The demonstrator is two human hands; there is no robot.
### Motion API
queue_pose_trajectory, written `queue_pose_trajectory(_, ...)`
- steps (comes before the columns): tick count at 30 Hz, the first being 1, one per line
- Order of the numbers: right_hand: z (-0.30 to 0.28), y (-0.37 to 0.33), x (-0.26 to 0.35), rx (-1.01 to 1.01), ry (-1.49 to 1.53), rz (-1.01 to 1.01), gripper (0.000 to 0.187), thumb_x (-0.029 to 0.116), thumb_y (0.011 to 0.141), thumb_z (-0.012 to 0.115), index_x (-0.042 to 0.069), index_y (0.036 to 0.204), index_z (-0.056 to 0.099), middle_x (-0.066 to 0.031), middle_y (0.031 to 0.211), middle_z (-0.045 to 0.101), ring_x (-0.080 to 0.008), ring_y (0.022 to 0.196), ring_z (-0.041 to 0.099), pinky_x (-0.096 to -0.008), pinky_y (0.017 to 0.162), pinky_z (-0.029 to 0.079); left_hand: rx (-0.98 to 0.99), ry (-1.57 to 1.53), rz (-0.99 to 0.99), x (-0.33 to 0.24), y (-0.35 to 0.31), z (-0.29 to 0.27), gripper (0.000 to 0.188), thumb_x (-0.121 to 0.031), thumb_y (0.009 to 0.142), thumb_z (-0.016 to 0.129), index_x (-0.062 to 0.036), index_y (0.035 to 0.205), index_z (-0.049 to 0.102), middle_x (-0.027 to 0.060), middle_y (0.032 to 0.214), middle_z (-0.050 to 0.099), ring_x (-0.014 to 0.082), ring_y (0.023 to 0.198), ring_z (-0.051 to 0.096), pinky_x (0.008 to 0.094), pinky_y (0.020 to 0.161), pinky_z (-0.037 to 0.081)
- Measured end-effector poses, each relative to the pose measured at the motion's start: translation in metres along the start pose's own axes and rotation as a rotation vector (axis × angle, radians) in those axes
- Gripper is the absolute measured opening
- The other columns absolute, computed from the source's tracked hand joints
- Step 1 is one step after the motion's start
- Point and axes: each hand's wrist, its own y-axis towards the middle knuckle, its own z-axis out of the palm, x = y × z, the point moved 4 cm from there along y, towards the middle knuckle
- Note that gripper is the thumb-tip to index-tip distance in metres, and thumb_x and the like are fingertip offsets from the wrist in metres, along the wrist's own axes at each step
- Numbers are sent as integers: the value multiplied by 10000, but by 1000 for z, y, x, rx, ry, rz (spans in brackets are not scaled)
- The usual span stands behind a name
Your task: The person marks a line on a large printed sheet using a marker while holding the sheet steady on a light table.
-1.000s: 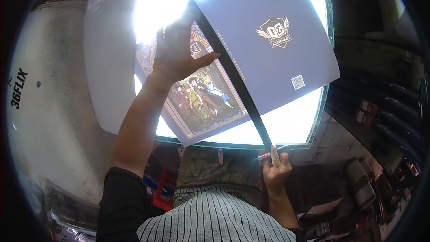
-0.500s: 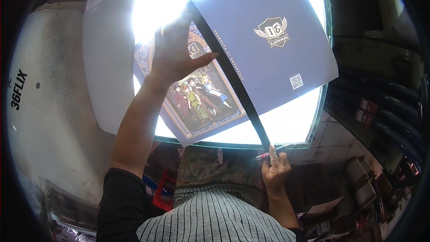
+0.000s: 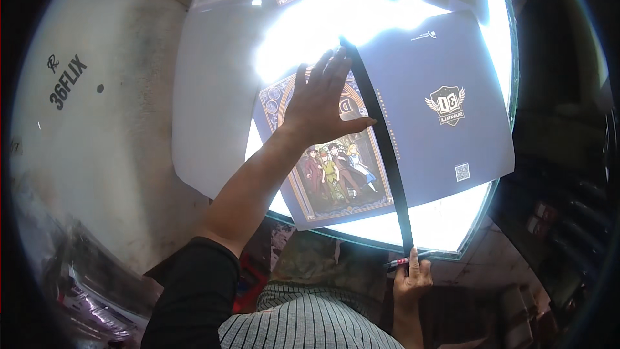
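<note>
A blue-violet printed cover sheet point(image 3: 445, 148) lies on a glowing light table point(image 3: 445, 210). One half shows cartoon figures in an ornate frame, the other a winged crest and a square code. Along the band between the halves runs a long dark ruler-like strip point(image 3: 381, 132). My left hand point(image 3: 316, 106) lies flat on the illustrated half, fingers stretched, with the thumb tip at the strip. At the strip's near end, past the table edge, my right hand point(image 3: 412, 279) is closed around a red-banded pen point(image 3: 400, 262). Its index finger is extended against that end.
A large pale sheet point(image 3: 206, 123) droops over the table's left side. Farther left is a whitish marked surface point(image 3: 84, 148). Bundled clear plastic point(image 3: 97, 304) sits at the lower left. Glare hides the sheet's far edge.
The whole view has shifted, so table, sheet and hands appear farther right and lower. Both hands keep about the same places on the sheet and the strip. My left fingers show more clearly.
</note>
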Motion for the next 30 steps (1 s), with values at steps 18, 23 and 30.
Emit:
queue_pose_trajectory(18,-4,3,1,101,18,69,482,138,765,774,92,1237,682,-101,799,548,-313,667,574,-434,607,466,115,19,-116,-17,1,-14,1415,-865,572,713,-11,1549,147,221,1609,162,375,1522,71,718,1145,130)
queue_pose_trajectory(23,-26,-23,-31,-47,19,26,444,331,894,727,71,1228,592,-86,864,590,-274,764,587,-417,691,475,258,12,-162,-28,13,-23,1413,-841,578,738,-10,1553,142,213,1613,161,383,1523,72,691,1159,161)
queue_pose_trajectory(30,-53,98,-48,-301,782,36,146,82,1013,504,-18,1107,552,-138,857,641,-201,777,622,-357,761,540,279,21,-190,-24,9,-28,1412,-822,598,743,4,1558,119,211,1623,140,379,1527,50,662,1177,166)
